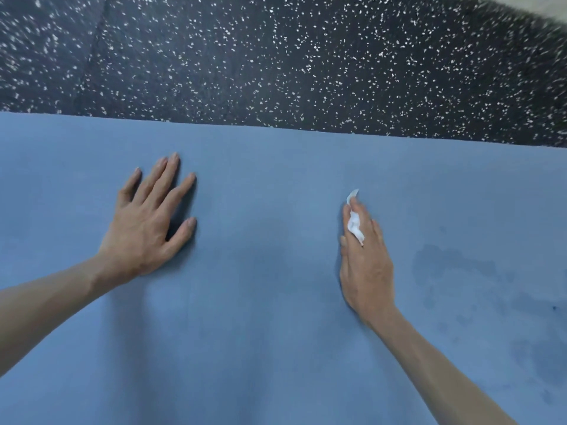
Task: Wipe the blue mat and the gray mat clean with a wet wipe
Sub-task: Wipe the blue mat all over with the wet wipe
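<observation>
Head view. Speckled black floor (276, 56) fills the far part of the frame; the blue mat (260, 302) lies on it and takes up the whole near part, its far edge running left to right across the view. Gray mat: not in view.

Left hand (147, 225): flat on the mat, fingers straight and spread, nothing held. It sits toward the mat's left side, not far from the far edge. Reads as a brace.

Right hand (366, 265): palm down on the mat, right of centre. The wet wipe (355, 225) is bunched under and between the fingers, one white strip over a finger and a tip poking out past the fingertips toward the far edge. So this grip is grasping the wipe and pressing it to the mat.

Damp dark patches (491, 302) lie to the right of the right hand, toward the mat's right edge and near-right corner. The stretch between the two hands looks dry.

Judgement: the unwiped area lies left of the wipe, toward the left hand. The next stroke likely runs leftward, along the mat's length; the bracing hand would need to shift before the wipe reaches it.
</observation>
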